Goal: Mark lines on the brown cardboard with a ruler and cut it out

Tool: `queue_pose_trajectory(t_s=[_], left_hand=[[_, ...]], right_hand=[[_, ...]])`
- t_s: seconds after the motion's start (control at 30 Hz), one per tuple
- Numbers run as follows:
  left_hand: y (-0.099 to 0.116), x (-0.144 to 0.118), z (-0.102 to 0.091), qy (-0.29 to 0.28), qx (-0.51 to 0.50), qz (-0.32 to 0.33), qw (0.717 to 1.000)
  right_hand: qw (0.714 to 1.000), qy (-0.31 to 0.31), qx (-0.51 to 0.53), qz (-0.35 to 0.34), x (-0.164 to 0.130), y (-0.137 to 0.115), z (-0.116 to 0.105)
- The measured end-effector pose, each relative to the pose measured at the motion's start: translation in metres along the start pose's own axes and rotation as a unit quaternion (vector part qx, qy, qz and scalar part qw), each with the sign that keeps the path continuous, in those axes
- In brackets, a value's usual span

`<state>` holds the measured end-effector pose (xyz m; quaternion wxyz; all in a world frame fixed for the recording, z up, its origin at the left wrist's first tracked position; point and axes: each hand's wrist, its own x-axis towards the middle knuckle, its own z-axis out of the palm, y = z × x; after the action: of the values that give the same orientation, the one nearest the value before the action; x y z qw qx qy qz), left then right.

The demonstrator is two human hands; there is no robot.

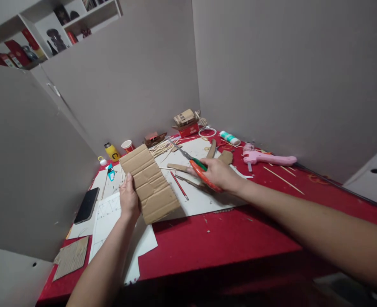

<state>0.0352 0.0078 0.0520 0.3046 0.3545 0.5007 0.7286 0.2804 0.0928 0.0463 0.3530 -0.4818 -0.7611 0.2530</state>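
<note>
The left hand (129,199) pinches the left edge of a flat, ribbed rectangle of brown corrugated cardboard (149,183), holding it tilted above white paper sheets (204,198) on a red table (226,238). The right hand (218,174) is closed around the orange-and-green handles of long metal scissors (194,164), blades pointing away. A pink glue gun (265,157), thin wooden sticks (283,180) and a black phone (86,204) lie nearby.

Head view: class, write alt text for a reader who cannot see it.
The left hand holds a cardboard sheet above a red table, while the right hand grips scissors. A pink glue gun lies beyond.
</note>
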Motion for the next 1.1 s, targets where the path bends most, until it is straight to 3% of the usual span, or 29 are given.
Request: queue_pose_trajectory(t_s=[0.17,0.33,0.53,0.6,0.7,0.8,0.97,1.1], left_hand=[[-0.008,-0.006,-0.001,-0.018,0.025,-0.015,0.999],[-0.006,-0.015,0.003,-0.064,0.043,-0.017,0.997],[-0.007,-0.02,0.008,-0.09,0.057,-0.006,0.994],[-0.008,-0.025,0.01,-0.097,0.056,-0.01,0.994],[-0.01,-0.035,0.016,-0.11,0.05,-0.031,0.992],[-0.01,-0.044,0.021,-0.122,0.04,-0.067,0.989],[-0.005,-0.05,0.024,-0.153,0.016,-0.139,0.978],[0.002,-0.05,0.021,-0.204,0.011,-0.204,0.957]], right_hand=[[0.988,-0.014,-0.147,0.051,0.008,0.011,-0.004],[0.986,-0.031,-0.15,0.066,0.01,0.021,-0.003],[0.999,0.033,0.019,-0.022,0.0,0.008,-0.008],[0.992,-0.029,0.108,-0.053,-0.011,-0.002,-0.003],[0.959,-0.169,0.22,-0.063,-0.029,-0.014,0.008],[0.924,-0.241,0.294,-0.041,-0.039,-0.018,0.015],[0.882,-0.275,0.382,0.001,-0.038,-0.014,0.015],[0.861,-0.263,0.435,0.031,-0.034,-0.012,0.018]])
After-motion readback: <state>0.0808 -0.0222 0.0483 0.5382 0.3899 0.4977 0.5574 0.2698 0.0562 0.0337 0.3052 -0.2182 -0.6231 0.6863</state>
